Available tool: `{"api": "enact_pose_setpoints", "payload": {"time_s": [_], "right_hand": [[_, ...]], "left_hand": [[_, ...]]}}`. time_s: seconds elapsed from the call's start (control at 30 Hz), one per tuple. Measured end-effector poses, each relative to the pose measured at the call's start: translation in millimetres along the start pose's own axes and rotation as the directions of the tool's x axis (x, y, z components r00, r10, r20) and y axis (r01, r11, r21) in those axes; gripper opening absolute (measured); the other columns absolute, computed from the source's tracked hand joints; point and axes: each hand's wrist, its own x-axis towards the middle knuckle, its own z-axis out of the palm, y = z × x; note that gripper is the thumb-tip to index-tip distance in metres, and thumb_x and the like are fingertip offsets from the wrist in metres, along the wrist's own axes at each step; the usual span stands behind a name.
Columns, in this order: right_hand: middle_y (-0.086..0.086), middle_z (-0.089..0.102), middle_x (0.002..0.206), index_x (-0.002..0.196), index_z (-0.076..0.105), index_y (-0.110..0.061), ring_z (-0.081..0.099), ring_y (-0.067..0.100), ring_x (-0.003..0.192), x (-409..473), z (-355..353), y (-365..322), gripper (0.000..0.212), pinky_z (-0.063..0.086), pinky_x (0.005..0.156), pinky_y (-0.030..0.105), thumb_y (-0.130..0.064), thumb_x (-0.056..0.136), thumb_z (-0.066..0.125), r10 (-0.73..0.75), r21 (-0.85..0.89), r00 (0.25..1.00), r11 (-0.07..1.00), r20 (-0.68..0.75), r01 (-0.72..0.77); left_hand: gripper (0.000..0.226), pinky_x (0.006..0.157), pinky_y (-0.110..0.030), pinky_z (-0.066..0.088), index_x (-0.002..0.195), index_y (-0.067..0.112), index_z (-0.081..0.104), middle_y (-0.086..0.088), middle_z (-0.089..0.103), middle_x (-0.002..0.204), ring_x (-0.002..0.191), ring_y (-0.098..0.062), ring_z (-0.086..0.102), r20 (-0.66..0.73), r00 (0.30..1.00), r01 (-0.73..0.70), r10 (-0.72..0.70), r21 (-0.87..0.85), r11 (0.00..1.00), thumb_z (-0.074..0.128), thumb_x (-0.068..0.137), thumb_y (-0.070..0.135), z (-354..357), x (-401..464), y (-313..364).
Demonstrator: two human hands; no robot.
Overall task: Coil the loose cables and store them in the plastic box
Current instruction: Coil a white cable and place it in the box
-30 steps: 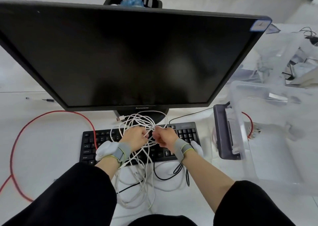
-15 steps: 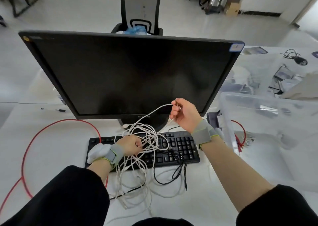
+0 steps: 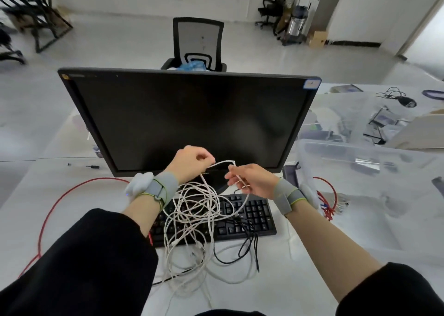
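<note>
My left hand (image 3: 189, 163) is raised in front of the monitor (image 3: 189, 121), its grip curled and pinching a strand of the white cable (image 3: 192, 210). My right hand (image 3: 252, 179), at 3 o'clock from the left and near it, pinches the same strand between thumb and fingertips, a narrow grip. Between the two hands the strand arches in a short loop against the lower edge of the screen.

From my left hand the rest of the white cable hangs down toward 6 o'clock as a loose tangle, draped over the black keyboard (image 3: 249, 217) and spilling onto the white tabletop (image 3: 312, 255) near my body. A thin black cable (image 3: 249, 246) lies among the white loops at the keyboard's near edge. A red cable (image 3: 55, 205) sweeps in a wide arc across the tabletop at 9 o'clock from the keyboard.

The clear plastic box (image 3: 374, 161) stands on the tabletop at 3 o'clock from my right hand, well apart from the tangle. Red wires (image 3: 326, 200) show through its near wall. Both my wrists wear grey bands. An office chair (image 3: 197, 44) stands behind the monitor at 12 o'clock.
</note>
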Motion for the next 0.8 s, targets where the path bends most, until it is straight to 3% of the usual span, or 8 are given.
{"api": "enact_pose_setpoints", "payload": {"time_s": [0.13, 0.27, 0.4, 0.47, 0.53, 0.67, 0.73, 0.8], "right_hand": [[0.006, 0.067, 0.103, 0.098, 0.059, -0.009, 0.047, 0.006, 0.065, -16.0, -3.2, -13.5, 0.029, 0.032, 0.054, 0.016, -0.035, 0.095, 0.047, -0.080, 0.160, 0.928, 0.987, 0.364, 0.022], [0.005, 0.067, 0.111, 0.109, 0.059, -0.010, 0.050, 0.004, 0.064, -25.0, -2.3, -26.2, 0.026, 0.040, 0.058, 0.013, -0.025, 0.089, 0.052, -0.149, 0.157, 0.853, 0.984, 0.500, 0.080], [0.002, 0.065, 0.096, 0.105, 0.061, -0.011, 0.043, 0.003, 0.056, -20.8, 14.5, -30.4, 0.014, 0.033, 0.050, 0.011, -0.018, 0.093, 0.057, -0.132, 0.005, 0.945, 0.991, 0.299, 0.137], [0.003, 0.061, 0.085, 0.092, 0.062, -0.008, 0.039, 0.003, 0.050, -14.3, 19.8, -29.5, 0.009, 0.028, 0.045, 0.012, -0.017, 0.092, 0.059, -0.152, 0.018, 0.977, 0.988, 0.151, 0.151], [0.004, 0.055, 0.075, 0.080, 0.059, -0.007, 0.037, 0.002, 0.045, -12.0, 16.6, -31.5, 0.019, 0.023, 0.043, 0.014, -0.016, 0.096, 0.053, -0.156, 0.047, 0.987, 0.987, 0.025, 0.155], [0.003, 0.035, 0.060, 0.081, 0.058, -0.006, 0.027, 0.004, 0.037, -20.2, -3.7, -47.4, 0.026, 0.016, 0.041, 0.018, -0.015, 0.100, 0.042, -0.251, 0.142, 0.962, 0.954, -0.107, 0.264], [0.001, 0.029, 0.056, 0.087, 0.060, -0.008, 0.023, 0.006, 0.038, -26.7, -12.9, -61.3, 0.027, 0.016, 0.040, 0.018, -0.019, 0.101, 0.040, -0.342, 0.155, 0.928, 0.919, -0.147, 0.363], [-0.002, 0.027, 0.052, 0.092, 0.062, -0.010, 0.021, 0.005, 0.038, -33.8, -19.2, -77.9, 0.029, 0.016, 0.039, 0.018, -0.023, 0.102, 0.038, -0.423, 0.160, 0.893, 0.881, -0.153, 0.445]], "left_hand": [[0.013, 0.057, -0.004, 0.040, 0.087, 0.019, 0.070, 0.006, 0.059, 0.064, 0.059, 0.002, 0.055, -0.206, 0.977, -0.080, 0.050, -0.143, 0.986, 0.057, 0.091, 0.021, -23.8, 14.9, 33.5], [0.016, 0.076, -0.020, 0.047, 0.093, 0.019, 0.069, 0.004, 0.065, 0.074, 0.072, -0.004, 0.059, -0.259, 0.964, -0.112, 0.059, -0.198, 0.974, 0.054, 0.092, 0.022, -36.2, 24.7, 51.7], [0.015, 0.078, -0.023, 0.050, 0.095, 0.016, 0.068, 0.003, 0.067, 0.078, 0.077, -0.009, 0.063, -0.225, 0.970, -0.144, 0.090, -0.240, 0.960, 0.053, 0.093, 0.018, -32.9, 24.3, 61.1], [0.015, 0.073, -0.021, 0.050, 0.095, 0.016, 0.067, 0.001, 0.066, 0.077, 0.075, -0.010, 0.063, -0.226, 0.970, -0.156, 0.095, -0.273, 0.949, 0.053, 0.094, 0.017, -31.6, 22.4, 63.4], [0.015, 0.073, -0.022, 0.049, 0.095, 0.018, 0.066, 0.001, 0.065, 0.073, 0.073, -0.011, 0.061, -0.244, 0.966, -0.152, 0.086, -0.266, 0.952, 0.052, 0.094, 0.017, -33.0, 21.0, 61.9], [0.014, 0.079, -0.028, 0.049, 0.099, 0.022, 0.064, 0.002, 0.065, 0.070, 0.068, -0.006, 0.059, -0.161, 0.987, -0.021, 0.003, -0.112, 0.993, 0.051, 0.093, 0.020, -39.9, 22.4, 44.9], [0.015, 0.088, -0.035, 0.050, 0.106, 0.024, 0.059, 0.001, 0.068, 0.081, 0.081, -0.014, 0.063, -0.072, 0.994, 0.082, -0.081, 0.008, 0.997, 0.054, 0.092, 0.023, -38.8, 22.7, 37.6], [0.024, 0.102, -0.042, 0.037, 0.116, 0.026, 0.053, 0.001, 0.067, 0.101, 0.104, -0.023, 0.059, -0.059, 0.990, 0.135, -0.125, 0.211, 0.968, 0.053, 0.093, 0.030, -36.5, 22.9, 37.1]]}}
